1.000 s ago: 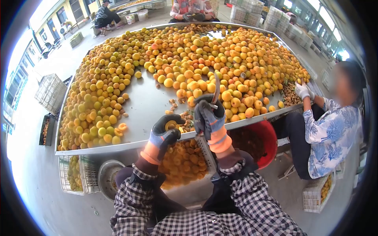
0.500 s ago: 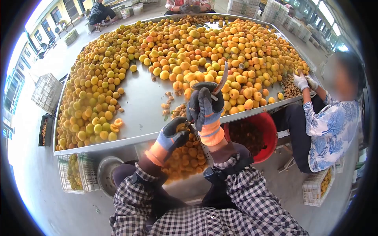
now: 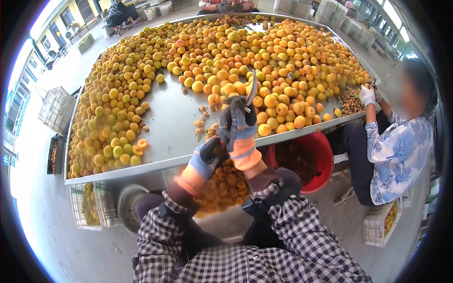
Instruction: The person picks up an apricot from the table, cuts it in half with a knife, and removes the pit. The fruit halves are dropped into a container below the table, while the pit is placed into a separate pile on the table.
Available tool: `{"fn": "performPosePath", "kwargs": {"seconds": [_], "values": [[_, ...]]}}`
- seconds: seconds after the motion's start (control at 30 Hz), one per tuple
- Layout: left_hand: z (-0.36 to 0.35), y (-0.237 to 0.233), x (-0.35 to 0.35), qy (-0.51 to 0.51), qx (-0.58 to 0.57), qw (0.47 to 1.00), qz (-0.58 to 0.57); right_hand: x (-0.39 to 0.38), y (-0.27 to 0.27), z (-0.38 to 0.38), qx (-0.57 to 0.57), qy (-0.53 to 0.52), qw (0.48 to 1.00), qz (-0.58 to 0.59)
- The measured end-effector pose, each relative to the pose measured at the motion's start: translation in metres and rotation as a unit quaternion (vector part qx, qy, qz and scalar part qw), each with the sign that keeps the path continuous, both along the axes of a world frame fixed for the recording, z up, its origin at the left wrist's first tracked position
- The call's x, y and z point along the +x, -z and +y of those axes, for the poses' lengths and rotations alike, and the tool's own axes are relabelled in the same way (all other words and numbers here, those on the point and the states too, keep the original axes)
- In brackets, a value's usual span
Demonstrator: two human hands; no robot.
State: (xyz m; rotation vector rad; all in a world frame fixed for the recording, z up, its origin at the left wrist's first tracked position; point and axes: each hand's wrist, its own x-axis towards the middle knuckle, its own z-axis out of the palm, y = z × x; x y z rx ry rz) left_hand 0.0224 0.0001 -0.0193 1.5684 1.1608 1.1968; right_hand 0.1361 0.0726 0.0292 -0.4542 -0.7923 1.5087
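My right hand (image 3: 238, 123), in a dark-palmed work glove with an orange cuff, is closed around a curved knife (image 3: 253, 88), its blade pointing up. Just below and to the left, my left hand (image 3: 209, 153) is gloved alike, with its fingers curled in and close to the right wrist. What it holds is hidden by the fingers. Both hands are over the near edge of a metal table (image 3: 172, 120) heaped with apricots (image 3: 226, 52). Pits (image 3: 200, 123) lie on the metal behind my hands. Below them is a pile of apricot halves (image 3: 226, 186).
A red tub (image 3: 323, 162) with dark contents stands under the table edge at right. Beside it sits a co-worker (image 3: 398, 141) in white gloves. At lower left are a crate (image 3: 106, 205) of fruit and a metal basin (image 3: 128, 212). Another person's hands (image 3: 230, 7) show at the far side.
My right hand has moved left and slightly down with the knife, whose blade stands more upright. An orange-brown piece visible in my left hand is now hidden. The co-worker's hands have shifted slightly.
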Motion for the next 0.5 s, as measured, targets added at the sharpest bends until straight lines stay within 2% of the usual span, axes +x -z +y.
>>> {"fn": "performPosePath", "kwargs": {"seconds": [0.03,0.1,0.2,0.27,0.3,0.37,0.5], "values": [[0.001,-0.005,0.0,-0.007,0.022,0.996,0.085,0.001,0.004,0.002,-0.043,-0.022,0.999,0.006],[0.004,-0.008,0.003,0.0,0.02,0.998,0.064,-0.005,0.01,0.01,-0.08,0.012,0.996,0.029],[0.011,-0.007,0.003,-0.034,0.102,0.985,0.133,-0.006,0.027,0.024,-0.119,0.028,0.991,0.047],[0.015,-0.004,-0.001,-0.027,0.097,0.984,0.149,-0.002,0.029,0.028,-0.143,-0.007,0.989,-0.029],[0.017,-0.003,-0.003,-0.021,0.094,0.982,0.165,-0.003,0.024,0.027,-0.143,-0.006,0.989,-0.029],[0.021,0.002,-0.004,-0.019,0.101,0.982,0.159,-0.007,0.013,0.025,-0.322,0.029,0.946,-0.001],[0.028,-0.008,-0.008,-0.019,0.09,0.985,0.146,-0.007,0.02,0.032,-0.318,0.021,0.948,0.021]]}}
